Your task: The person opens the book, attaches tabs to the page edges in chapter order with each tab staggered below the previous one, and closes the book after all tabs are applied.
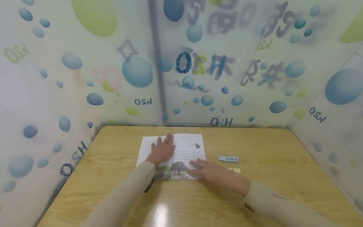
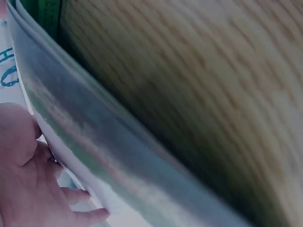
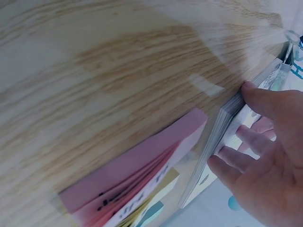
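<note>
An open book [image 1: 188, 138] lies on the wooden table, its pages carrying printed text and a coloured picture of a tree along the bottom. My left hand [image 1: 162, 152] rests on the left page close to the spine, fingers extended toward the top edge. In the left wrist view, the left hand [image 2: 33, 179] shows beside a raised, curving page [image 2: 94, 123]. Over the lower right page, my right hand [image 1: 211, 173] lies with its fingers reaching inward. The right wrist view shows the right hand [image 3: 270, 151] with thumb and fingertips at the book's edge.
To the right of the book are a blue paper strip [image 1: 228, 159] with writing and a yellow strip [image 1: 236, 170], partly behind the right forearm. A pink sticky-note pad [image 3: 142, 165] shows in the right wrist view. Patterned walls [image 1: 181, 94] enclose the table [image 1: 263, 148] at the back and sides.
</note>
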Tool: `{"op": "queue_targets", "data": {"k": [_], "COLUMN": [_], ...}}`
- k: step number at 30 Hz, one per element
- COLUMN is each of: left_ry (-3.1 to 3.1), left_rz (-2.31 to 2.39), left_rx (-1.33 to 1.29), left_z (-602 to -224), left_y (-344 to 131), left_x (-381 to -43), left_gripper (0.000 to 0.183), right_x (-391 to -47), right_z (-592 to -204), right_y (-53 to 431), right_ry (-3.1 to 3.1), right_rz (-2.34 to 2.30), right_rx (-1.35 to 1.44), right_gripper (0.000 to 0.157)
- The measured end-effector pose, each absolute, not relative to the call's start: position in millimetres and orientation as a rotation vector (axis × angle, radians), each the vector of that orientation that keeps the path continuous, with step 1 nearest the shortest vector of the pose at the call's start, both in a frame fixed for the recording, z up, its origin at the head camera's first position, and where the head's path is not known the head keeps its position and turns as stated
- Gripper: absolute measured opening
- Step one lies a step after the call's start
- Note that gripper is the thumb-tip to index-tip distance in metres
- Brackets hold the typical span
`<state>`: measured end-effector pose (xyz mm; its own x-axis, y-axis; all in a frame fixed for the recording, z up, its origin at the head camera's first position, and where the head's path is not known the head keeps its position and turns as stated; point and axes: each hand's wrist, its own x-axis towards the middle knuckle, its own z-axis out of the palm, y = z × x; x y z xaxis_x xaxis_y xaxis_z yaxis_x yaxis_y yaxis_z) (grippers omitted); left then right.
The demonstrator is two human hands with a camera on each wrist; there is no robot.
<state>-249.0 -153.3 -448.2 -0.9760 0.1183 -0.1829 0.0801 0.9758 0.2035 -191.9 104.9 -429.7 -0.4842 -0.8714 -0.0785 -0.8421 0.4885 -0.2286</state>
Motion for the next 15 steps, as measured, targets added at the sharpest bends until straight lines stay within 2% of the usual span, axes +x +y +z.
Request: {"op": "queue_targets", "data": {"k": [5, 15], "left_ry": [2.901, 2.952], "left_rz": [0.237, 0.069], "left_rx": [0.183, 0.386], "left_z": [-440, -434], "left_y": [-154, -162], "left_x": [-241, -203], "left_gripper": [0.061, 0.063], "right_x": [-190, -189], "right_z": [-428, -430], "right_y": [105, 105], "right_ry": [2.555, 2.567], "right_rz": [-0.205, -0.174], "right_rx": [-1.47, -1.484], "right_gripper": [0.052, 0.054]}}
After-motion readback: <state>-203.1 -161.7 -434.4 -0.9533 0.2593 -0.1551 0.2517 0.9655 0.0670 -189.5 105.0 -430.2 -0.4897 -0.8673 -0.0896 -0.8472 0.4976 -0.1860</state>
